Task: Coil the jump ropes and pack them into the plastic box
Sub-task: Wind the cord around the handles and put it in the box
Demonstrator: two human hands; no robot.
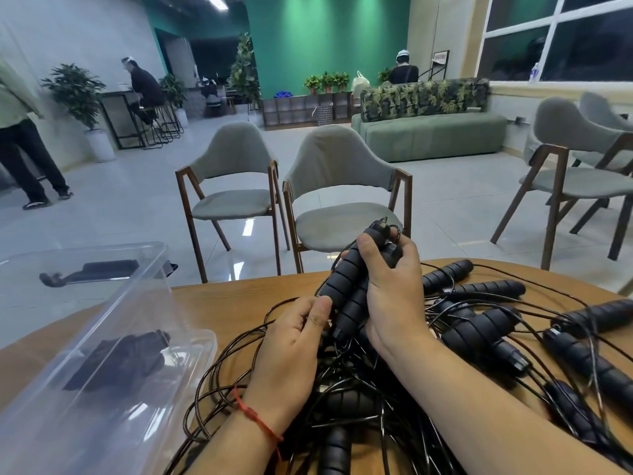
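Two black handles (346, 279) stand tilted up off the table, side by side in the right hand (390, 289), whose fingers curl around their upper halves while the lower ends poke out below the palm. Just beside those lower ends, the left hand (291, 351) pinches a thin black cord (274, 308) between thumb and forefinger, above the tangled pile of jump ropes (479, 323) on the wooden table (219, 303). The clear plastic box (41, 337) sits left of both hands, a dark bundle (120, 361) showing through its wall.
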